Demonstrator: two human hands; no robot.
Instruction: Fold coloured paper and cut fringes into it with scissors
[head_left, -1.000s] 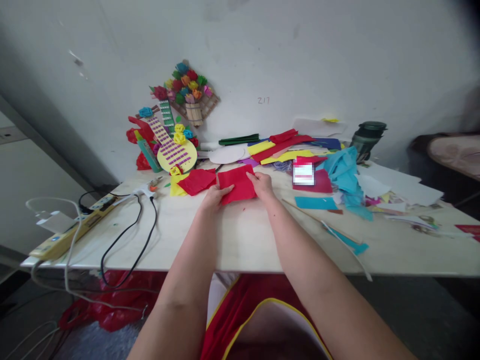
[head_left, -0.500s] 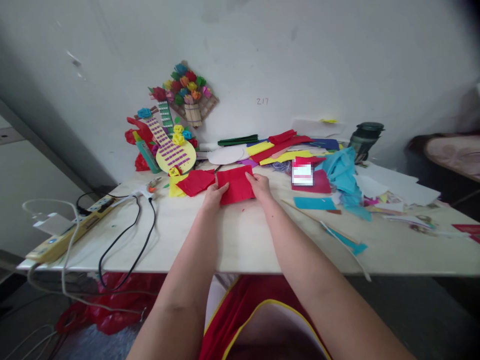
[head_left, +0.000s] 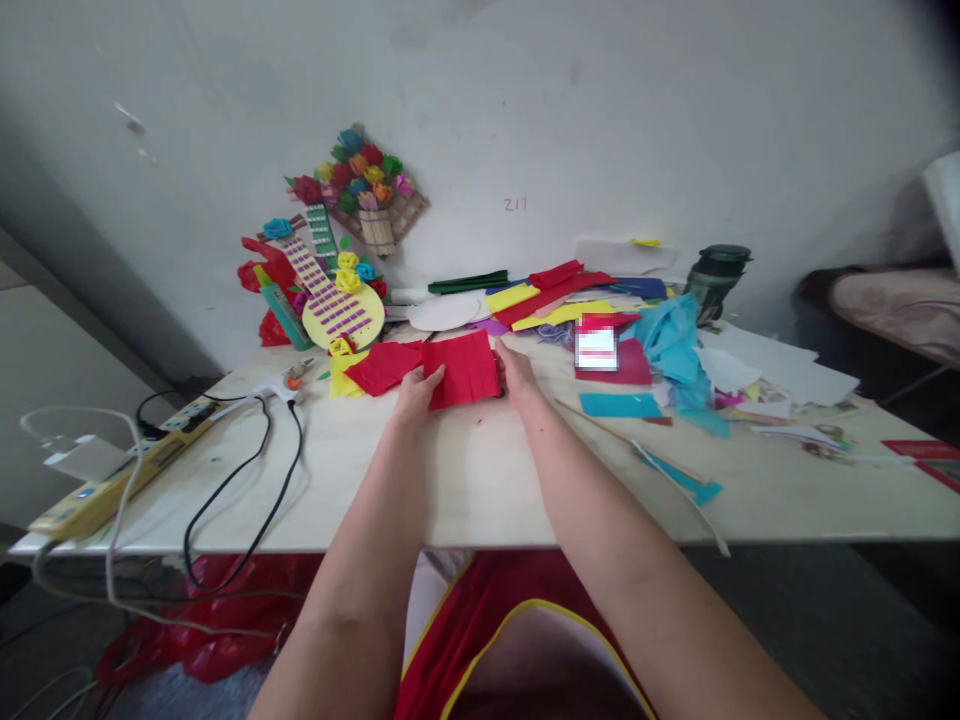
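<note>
A red crepe paper piece [head_left: 465,368] lies on the pale table [head_left: 480,470], creased in vertical folds. My left hand [head_left: 416,390] pinches its lower left edge. My right hand [head_left: 514,372] grips its right edge, fingers closed against the paper. Both forearms reach out from the bottom of the view. Another red paper piece [head_left: 382,365] and a yellow one [head_left: 341,378] lie just to the left of it.
A paper guitar [head_left: 330,300] and a paper flower bouquet [head_left: 367,190] lean on the wall. Coloured paper sheets [head_left: 555,295], blue crepe [head_left: 679,345] and a dark bottle [head_left: 712,280] fill the back right. A power strip [head_left: 112,475] and black cable [head_left: 240,470] lie left.
The red paper has been pulled flatter and wider between my hands, now showing vertical creases. The view has shifted slightly to the right.
</note>
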